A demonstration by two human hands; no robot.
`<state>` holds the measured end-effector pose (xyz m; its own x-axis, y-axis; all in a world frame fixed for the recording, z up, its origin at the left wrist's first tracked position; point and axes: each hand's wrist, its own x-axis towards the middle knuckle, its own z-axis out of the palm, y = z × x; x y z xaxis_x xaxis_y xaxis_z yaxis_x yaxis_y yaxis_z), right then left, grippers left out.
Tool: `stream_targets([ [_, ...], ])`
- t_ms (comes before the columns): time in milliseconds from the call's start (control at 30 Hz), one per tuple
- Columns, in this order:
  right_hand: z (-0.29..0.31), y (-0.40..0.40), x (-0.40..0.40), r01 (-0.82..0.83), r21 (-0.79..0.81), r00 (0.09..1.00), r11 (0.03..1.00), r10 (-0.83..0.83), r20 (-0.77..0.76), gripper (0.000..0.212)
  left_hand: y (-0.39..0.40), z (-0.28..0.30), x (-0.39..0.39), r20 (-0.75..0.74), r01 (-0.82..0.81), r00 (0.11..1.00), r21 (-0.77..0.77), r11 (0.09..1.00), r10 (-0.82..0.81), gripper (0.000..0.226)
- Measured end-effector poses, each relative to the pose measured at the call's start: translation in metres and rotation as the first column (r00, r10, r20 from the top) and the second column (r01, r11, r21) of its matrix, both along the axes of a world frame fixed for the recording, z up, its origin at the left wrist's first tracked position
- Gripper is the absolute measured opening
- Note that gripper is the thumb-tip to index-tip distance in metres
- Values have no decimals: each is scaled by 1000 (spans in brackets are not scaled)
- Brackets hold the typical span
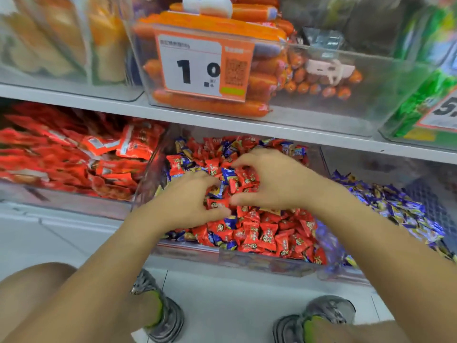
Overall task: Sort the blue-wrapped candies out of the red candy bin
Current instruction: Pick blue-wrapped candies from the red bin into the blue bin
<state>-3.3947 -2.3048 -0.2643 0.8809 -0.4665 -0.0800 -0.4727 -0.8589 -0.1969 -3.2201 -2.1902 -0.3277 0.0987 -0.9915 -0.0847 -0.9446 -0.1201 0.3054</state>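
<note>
A clear bin point(247, 262) on the lower shelf holds a heap of red-wrapped candies point(262, 233) with several blue-wrapped candies mixed in, such as one point(228, 173) between my hands and another point(231, 222) nearer the front. My left hand point(188, 201) lies on the heap, fingers spread and touching candies around a blue one point(217, 191). My right hand point(274, 179) hovers over the middle of the heap with fingers arched and thumb apart. Neither hand visibly holds a candy. To the right, a neighbouring bin point(430, 184) holds a pile of blue-wrapped candies point(395, 209).
Left of the candy bin is a bin of red snack packets point(99, 157). The white shelf edge point(222, 122) runs just above the bins. On it stands a clear bin of orange sausages with a price tag point(195, 68). My shoes point(160, 315) are on the floor below.
</note>
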Motion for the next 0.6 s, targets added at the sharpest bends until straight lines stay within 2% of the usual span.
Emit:
stream_targets([
  [67,-17,12,20,-94,94,996,991,94,7,61,-5,1,2,-55,11,998,1,1000,-11,68],
  [133,-34,19,31,-97,149,991,984,110,-79,60,-3,3,8,-143,-31,989,-31,999,26,39],
  [167,-41,17,31,-86,163,991,983,101,-84,58,0,3,12,-176,-62,983,-37,997,55,35],
  [300,-42,1,19,-69,289,997,955,59,44,27,10,3,22,-242,-148,961,-31,989,136,41],
  [367,-39,-5,10,-74,309,995,948,48,93,11,10,4,24,-206,-165,967,-57,985,150,43],
  [500,-27,-11,3,-53,264,980,963,-1,200,8,0,4,22,-189,-234,959,-114,966,210,33],
  [600,-17,-18,10,-22,366,960,930,-82,266,13,-8,-1,19,-94,-184,980,-83,979,176,52],
])
